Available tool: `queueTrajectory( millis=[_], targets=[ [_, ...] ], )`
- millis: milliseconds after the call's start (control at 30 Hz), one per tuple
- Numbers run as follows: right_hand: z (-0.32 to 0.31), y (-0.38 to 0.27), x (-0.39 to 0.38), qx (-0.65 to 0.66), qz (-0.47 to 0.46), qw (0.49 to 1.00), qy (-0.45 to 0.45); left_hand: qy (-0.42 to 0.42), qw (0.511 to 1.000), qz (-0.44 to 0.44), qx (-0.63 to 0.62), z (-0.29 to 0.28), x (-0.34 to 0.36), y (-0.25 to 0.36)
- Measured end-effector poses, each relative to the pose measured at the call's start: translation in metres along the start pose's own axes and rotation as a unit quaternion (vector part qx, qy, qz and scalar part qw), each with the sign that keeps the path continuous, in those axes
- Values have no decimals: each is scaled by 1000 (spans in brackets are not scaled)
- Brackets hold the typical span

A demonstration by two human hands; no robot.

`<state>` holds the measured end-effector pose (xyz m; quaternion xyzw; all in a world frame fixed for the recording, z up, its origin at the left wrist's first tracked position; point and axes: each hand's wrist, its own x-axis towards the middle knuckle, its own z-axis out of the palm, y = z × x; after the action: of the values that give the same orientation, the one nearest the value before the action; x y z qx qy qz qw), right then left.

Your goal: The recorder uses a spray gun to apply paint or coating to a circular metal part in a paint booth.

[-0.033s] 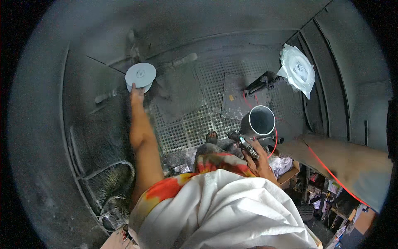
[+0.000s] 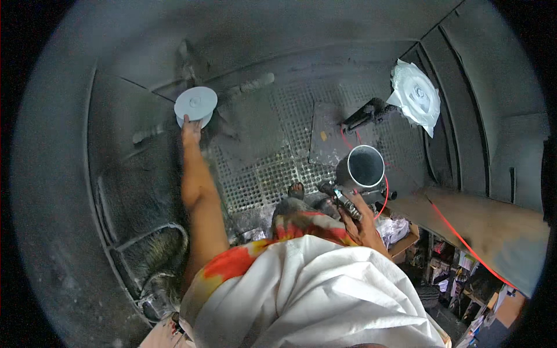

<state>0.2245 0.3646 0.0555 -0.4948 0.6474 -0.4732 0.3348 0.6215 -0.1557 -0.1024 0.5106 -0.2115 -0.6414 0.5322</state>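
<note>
From where I stand, the person's left hand (image 2: pixel 191 134) reaches far forward along the left side; its fingertips meet the near edge of a flat, round, white disc (image 2: pixel 196 102) with a second white round edge showing just beneath; I cannot tell whether those fingers grip it or merely rest there. At the disc's middle there is a faint round mark, too small for me to read.

The right hand (image 2: pixel 362 223) is low, near the person's lap; its fingers are curled round a silver-and-black metal spray gun (image 2: pixel 347 204); just beyond stands a grey, cylindrical, open-topped container with a pale rim (image 2: pixel 364 167), and a thin red hose (image 2: pixel 386 194) curves down beside it.

Farther off to the right, a ragged-edged, white, roughly round sheet (image 2: pixel 418 95) sits against a dark, slanting stand (image 2: pixel 365 114); on the dark, flat, square panel (image 2: pixel 326 152) near that stand is a small yellow patch, perhaps a label, too small to make out. Behind the right hand is an open brown cardboard box (image 2: pixel 405 245) with crumpled, whitish plastic (image 2: pixel 394 230); the cluttered shelves (image 2: pixel 458 272) beyond carry pale packets whose print is too blurred to read.
</note>
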Motion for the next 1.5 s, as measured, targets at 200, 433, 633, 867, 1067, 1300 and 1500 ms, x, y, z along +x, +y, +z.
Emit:
queueTrajectory(
  millis=[200,433,633,867,1067,1300,1500],
  targets=[
    [-15,8,3,11,-70,997,9,-47,996,50,51,51,-80,1],
    [-40,-11,13,41,-61,997,-11,-132,924,113,340,150,-204,-63],
    [-55,-21,4,74,-74,994,44,-279,752,295,519,243,-327,-109],
    [-98,-10,-4,17,-123,980,154,-399,702,162,567,281,-383,-102],
    [-141,-17,-31,-35,-49,977,206,-386,762,144,500,316,-351,-119],
    [-146,-40,-33,-35,-11,957,287,-419,771,200,436,450,-331,-178],
    [-138,-34,19,-75,12,921,381,-502,667,293,465,579,-284,-233]
  ],
)
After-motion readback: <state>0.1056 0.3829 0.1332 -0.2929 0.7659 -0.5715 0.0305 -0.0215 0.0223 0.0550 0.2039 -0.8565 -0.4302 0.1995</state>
